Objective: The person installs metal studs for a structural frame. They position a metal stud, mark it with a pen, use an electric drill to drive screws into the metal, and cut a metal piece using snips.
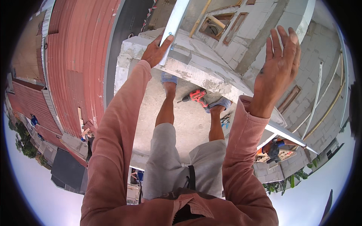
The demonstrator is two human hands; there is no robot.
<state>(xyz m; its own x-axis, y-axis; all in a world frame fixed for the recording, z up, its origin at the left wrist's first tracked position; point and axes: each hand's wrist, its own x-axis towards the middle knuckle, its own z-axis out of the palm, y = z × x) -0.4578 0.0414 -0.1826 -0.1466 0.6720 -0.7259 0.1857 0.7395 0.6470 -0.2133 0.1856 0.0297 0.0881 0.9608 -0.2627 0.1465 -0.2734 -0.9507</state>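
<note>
My left hand (154,52) is wrapped round the lower end of a pale metal channel (174,23), thumb on its face. A small bluish screw head shows beside the thumb. The channel's end meets the top of a white block wall (196,71) and its other end runs out of the upper edge. My right hand (279,62) is raised with its fingers stretched out and nothing in it, close to another pale beam (306,20) at the upper right; whether they touch I cannot tell. Between my feet lies a red and black cordless drill (197,96) on the concrete floor.
Bare concrete (151,109) is under my feet, behind the block wall. A red corrugated metal roof (81,49) spreads out on the left. Small tools (225,120) lie near my right foot. Another person (273,150) is at the lower right, beside a slanting metal bar (290,134).
</note>
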